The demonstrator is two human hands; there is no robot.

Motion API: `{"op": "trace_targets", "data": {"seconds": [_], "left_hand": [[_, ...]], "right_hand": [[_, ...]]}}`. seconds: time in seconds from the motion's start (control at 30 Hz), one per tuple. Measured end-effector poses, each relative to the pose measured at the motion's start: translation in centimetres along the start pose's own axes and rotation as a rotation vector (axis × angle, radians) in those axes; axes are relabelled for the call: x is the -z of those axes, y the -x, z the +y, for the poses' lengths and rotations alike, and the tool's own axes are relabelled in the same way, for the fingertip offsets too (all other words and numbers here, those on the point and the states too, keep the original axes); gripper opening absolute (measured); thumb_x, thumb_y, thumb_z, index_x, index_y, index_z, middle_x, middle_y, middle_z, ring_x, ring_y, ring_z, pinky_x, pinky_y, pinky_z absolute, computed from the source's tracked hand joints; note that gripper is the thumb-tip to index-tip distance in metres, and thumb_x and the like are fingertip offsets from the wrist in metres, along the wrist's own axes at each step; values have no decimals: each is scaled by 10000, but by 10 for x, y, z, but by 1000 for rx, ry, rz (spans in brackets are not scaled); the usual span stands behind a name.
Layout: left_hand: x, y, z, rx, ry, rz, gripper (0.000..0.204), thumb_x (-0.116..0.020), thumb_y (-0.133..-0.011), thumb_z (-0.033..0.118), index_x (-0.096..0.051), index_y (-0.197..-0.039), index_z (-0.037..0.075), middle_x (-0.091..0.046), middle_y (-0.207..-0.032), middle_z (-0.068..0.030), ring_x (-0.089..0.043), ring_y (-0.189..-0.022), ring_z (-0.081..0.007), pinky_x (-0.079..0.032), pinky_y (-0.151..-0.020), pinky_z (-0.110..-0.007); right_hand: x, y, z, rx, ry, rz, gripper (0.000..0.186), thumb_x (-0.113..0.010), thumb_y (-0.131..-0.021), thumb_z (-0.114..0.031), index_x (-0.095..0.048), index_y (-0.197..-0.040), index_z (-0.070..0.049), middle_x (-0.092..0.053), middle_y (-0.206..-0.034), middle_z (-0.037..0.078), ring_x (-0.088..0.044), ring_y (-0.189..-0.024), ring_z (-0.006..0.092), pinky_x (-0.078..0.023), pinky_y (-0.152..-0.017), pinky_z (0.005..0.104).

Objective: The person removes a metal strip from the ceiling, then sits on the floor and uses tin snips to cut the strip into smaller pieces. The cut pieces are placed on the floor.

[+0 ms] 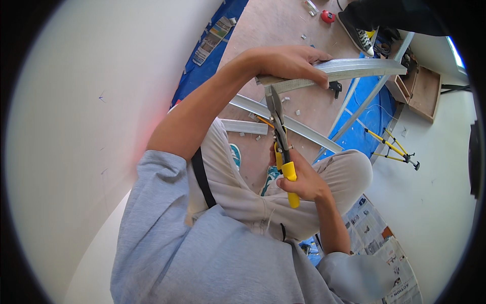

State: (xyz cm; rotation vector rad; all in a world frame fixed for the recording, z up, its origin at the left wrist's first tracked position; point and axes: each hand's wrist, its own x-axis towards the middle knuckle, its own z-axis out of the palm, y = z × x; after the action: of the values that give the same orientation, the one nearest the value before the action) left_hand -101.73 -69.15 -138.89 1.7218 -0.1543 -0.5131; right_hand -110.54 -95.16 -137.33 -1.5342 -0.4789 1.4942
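Observation:
My left hand (296,65) is wrapped over one end of a silvery metal stud (362,69), thumb on the near side. The stud runs off to the right, raised above the floor. In my right hand (304,177) are tin snips (278,119) with yellow handles, the fingers closed round the grips. The snips point up, and their blades touch the end of the stud beside my left hand. Whether the blades bite into the metal is too small to tell. Below lie a second metal stud (298,126) and a short metal piece (245,126).
Metal offcuts (297,112) litter the floor. A red tape measure (328,16) sits near another person's shoe (357,33) at the top. At right are an open wooden box (424,93), a yellow tripod (392,144) and blue sheeting (374,121). A white wall (91,126) rises at left.

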Motion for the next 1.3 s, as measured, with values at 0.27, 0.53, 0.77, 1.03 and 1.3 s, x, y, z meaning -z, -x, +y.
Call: {"op": "trace_targets", "data": {"seconds": [0.27,0.53,0.77,1.03,1.3], "left_hand": [[-11,-8,-3,4,-36,-28,842,-731,-886,489,-479,-1531,9,-609,-1390,-225,-597,-1231,-282,-431,-999,-330],[-20,-14,-10,14,-18,-80,858,-724,-888,491,-465,-1541,-2,-600,-1406,-226,-580,-1250,-290,-429,-1022,-344],[-20,-15,-9,8,-33,-109,850,-717,-891,490,-475,-1533,-11,-592,-1422,-231,-579,-1261,-300,-426,-1055,-356],[-27,-19,-9,22,-51,-155,860,-709,-880,507,-484,-1525,-16,-615,-1382,-243,-601,-1222,-313,-439,-1027,-363],[-45,-15,-9,40,-28,-159,805,-711,-878,451,-503,-1491,-27,-633,-1331,-239,-611,-1166,-283,-458,-987,-350]], "right_hand": [[-5,3,14,9,-26,6,755,-702,-701,-243,-382,-1355,-42,-538,-1050,105,-564,-976,257,-478,-906,382],[-13,7,22,-39,-105,49,788,-705,-662,-297,-416,-1349,-43,-478,-1066,78,-496,-1004,210,-421,-944,369],[-17,6,31,2,-36,99,678,-710,-671,-265,-449,-1246,-16,-512,-999,126,-529,-913,266,-460,-841,383],[-20,9,37,-7,-41,92,656,-721,-675,-267,-446,-1213,-12,-519,-983,128,-528,-901,270,-459,-832,393],[-27,22,46,-44,-15,83,839,-730,-686,-244,-383,-1389,54,-557,-1051,157,-554,-944,285,-476,-869,407]]}}
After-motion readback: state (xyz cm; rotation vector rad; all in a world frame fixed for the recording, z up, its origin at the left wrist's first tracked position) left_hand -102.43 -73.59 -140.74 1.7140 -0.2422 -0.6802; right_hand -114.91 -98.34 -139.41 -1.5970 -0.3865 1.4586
